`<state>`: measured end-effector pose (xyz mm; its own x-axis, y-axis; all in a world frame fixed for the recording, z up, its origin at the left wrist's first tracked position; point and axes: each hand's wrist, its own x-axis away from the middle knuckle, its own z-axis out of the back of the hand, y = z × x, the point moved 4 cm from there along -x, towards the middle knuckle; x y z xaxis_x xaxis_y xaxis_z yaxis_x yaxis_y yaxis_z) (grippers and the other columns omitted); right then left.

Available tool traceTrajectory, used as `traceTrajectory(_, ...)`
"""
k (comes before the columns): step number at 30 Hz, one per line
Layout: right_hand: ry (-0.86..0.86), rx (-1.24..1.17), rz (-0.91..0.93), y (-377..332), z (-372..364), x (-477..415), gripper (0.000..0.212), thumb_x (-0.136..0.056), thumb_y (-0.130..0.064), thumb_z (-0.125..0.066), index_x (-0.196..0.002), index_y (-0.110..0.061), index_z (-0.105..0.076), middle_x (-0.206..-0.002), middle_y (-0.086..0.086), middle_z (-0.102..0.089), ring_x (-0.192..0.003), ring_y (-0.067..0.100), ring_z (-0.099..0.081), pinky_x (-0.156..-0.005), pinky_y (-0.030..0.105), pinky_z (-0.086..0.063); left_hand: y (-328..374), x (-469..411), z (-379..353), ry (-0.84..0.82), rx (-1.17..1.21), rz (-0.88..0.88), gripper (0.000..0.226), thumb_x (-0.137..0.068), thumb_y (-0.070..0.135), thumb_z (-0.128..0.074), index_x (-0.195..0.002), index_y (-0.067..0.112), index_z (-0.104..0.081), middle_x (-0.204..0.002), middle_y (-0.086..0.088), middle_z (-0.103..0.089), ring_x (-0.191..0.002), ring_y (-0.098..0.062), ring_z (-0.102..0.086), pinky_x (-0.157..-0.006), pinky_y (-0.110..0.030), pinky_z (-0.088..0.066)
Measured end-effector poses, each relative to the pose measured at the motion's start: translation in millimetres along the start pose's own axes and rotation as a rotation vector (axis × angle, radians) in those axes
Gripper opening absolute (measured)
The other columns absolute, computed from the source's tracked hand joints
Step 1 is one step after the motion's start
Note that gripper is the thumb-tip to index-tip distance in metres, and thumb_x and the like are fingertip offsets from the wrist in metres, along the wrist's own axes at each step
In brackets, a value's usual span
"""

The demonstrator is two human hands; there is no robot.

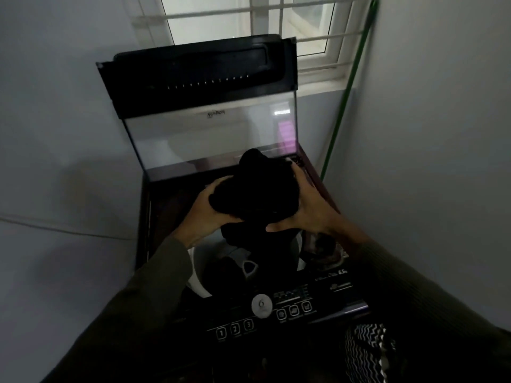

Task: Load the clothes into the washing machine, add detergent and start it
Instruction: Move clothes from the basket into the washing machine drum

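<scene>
A top-loading washing machine (326, 297) stands in a corner with its glass lid (210, 134) raised upright. A bundle of black clothes (257, 189) hangs over the open drum (199, 275). My left hand (207, 214) grips the bundle's left side and my right hand (307, 208) grips its right side. Part of the black cloth trails down into the drum, where more dark fabric lies. The control panel with a round knob (261, 305) and numbered buttons (235, 329) faces me at the front.
A black-and-white zigzag-patterned cloth (365, 352) sits at the lower right, below the panel. A green pole (348, 89) leans in the right corner against the wall. A barred window (249, 17) is behind the lid. Walls close in left and right.
</scene>
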<state>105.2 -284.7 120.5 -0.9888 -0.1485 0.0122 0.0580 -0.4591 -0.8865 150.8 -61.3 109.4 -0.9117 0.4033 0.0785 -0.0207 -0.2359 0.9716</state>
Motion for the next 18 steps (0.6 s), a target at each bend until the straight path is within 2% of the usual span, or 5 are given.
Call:
traceTrajectory(3,-0.048,0.079,-0.039,16,-27,-17,0.14,-0.051,-0.025,-0.098,-0.154,-0.035,-0.005,-0.157,-0.006,-0.028,-0.139,0.006,-0.035,-0.107,0.019,-0.04,-30,-4,13,-0.016,-0.138,0.003,0.089,-0.057,0.018,-0.094,-0.134,0.033,-0.052,-0.127,0.024,-0.058,-0.118,0.009,-0.054,-0.1,-0.023,-0.047)
traceTrajectory(6,-0.112,0.172,-0.104,42,-56,-29,0.127,-0.054,-0.025,-0.095,-0.153,-0.032,-0.014,-0.148,-0.008,-0.038,-0.13,-0.006,-0.04,-0.108,0.021,-0.039,-59,-5,13,0.009,-0.26,-0.017,0.09,-0.053,0.013,-0.094,-0.133,0.026,-0.053,-0.131,0.024,-0.053,-0.119,0.014,-0.049,-0.107,-0.022,-0.04)
traceTrajectory(9,-0.19,0.399,-0.118,65,-78,-36,0.132,-0.048,-0.046,-0.091,-0.154,-0.03,-0.013,-0.15,0.004,-0.032,-0.135,0.021,-0.04,-0.11,0.04,-0.04,-87,-4,1,0.005,-0.404,0.039,0.087,-0.065,0.013,-0.088,-0.141,0.018,-0.046,-0.135,0.012,-0.049,-0.122,0.001,-0.044,-0.109,-0.024,-0.036)
traceTrajectory(11,-0.266,0.535,-0.12,79,-92,-39,0.125,-0.058,-0.041,-0.089,-0.154,-0.026,-0.011,-0.149,0.01,-0.028,-0.131,0.036,-0.042,-0.105,0.049,-0.043,-112,-4,-6,-0.029,-0.459,0.123,0.088,-0.074,0.016,-0.083,-0.147,0.014,-0.035,-0.144,-0.002,-0.046,-0.132,-0.015,-0.043,-0.109,-0.028,-0.035)
traceTrajectory(18,-0.38,0.746,-0.194,118,-128,-42,0.092,-0.085,-0.02,-0.07,-0.155,-0.028,-0.011,-0.155,0.018,-0.016,-0.13,0.046,-0.038,-0.101,0.056,-0.043,-169,0,-31,-0.164,-0.652,0.322,0.109,-0.086,0.019,-0.069,-0.155,0.03,0.015,-0.162,-0.017,-0.003,-0.146,-0.038,-0.024,-0.116,-0.046,-0.028)
